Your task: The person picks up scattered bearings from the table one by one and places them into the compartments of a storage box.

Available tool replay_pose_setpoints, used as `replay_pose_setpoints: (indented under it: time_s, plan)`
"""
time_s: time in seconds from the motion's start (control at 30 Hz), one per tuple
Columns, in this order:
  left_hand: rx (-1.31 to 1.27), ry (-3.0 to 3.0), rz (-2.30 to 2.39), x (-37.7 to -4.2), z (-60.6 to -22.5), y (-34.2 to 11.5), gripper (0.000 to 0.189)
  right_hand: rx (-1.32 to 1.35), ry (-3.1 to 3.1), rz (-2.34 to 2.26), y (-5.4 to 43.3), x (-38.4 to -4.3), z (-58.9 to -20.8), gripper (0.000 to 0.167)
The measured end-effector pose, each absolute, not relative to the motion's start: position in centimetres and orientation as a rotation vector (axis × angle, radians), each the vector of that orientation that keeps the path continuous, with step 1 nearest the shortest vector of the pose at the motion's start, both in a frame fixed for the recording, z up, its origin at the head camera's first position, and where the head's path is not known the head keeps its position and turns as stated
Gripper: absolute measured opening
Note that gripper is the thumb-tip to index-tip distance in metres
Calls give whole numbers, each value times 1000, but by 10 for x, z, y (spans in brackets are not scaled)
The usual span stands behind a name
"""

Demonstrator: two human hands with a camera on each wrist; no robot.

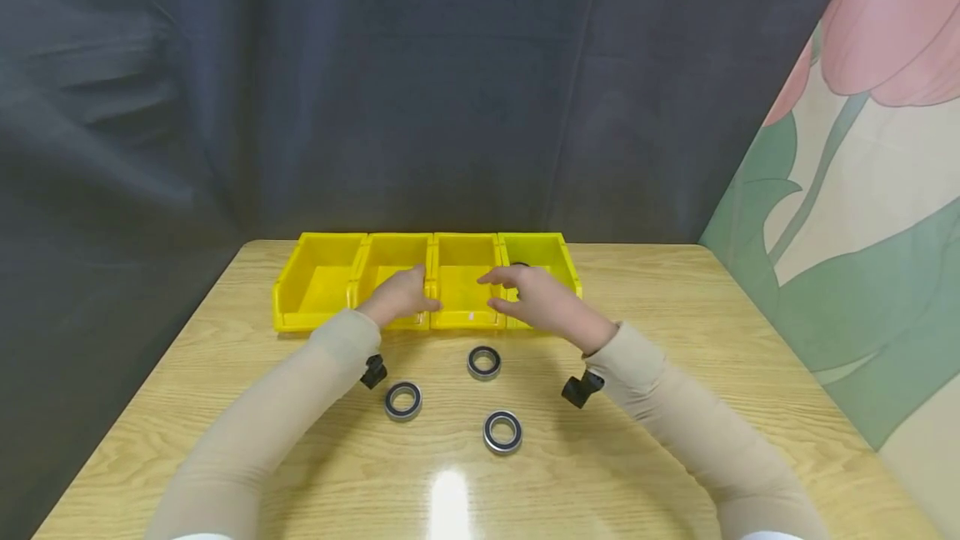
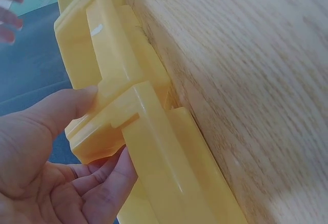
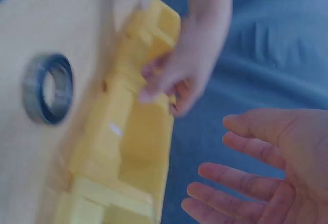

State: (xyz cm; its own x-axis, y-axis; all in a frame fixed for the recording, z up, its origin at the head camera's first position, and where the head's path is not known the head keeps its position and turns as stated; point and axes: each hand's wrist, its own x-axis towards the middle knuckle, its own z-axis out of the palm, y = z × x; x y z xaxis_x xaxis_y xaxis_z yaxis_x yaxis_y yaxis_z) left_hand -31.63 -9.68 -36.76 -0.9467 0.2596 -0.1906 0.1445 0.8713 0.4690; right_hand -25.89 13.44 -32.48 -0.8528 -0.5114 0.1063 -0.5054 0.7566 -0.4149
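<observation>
Our L hand (image 1: 399,294) pinches the adjoining walls of the middle two yellow bins (image 1: 468,320), rowed at tabletop (image 1: 652,298) rear; our R hand (image 1: 538,300), fingers spread, nothing held, hovers nr. the rightmost pair. Three bearings (image 1: 488,432) lie in front.

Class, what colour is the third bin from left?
The third bin is yellow, clearest in the head view.

A wood-grain table (image 1: 660,298) carries four yellow bins (image 1: 459,275) and three bearings (image 1: 488,432).
</observation>
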Motion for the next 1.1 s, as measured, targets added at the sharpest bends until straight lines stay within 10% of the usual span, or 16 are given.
replay_pose_setpoints:
  time_s: [1.1]
  plan:
    - [291, 2791, 632, -319, -368, -96, 86, -1124, 2821, -384, 117, -241, -405, 32]
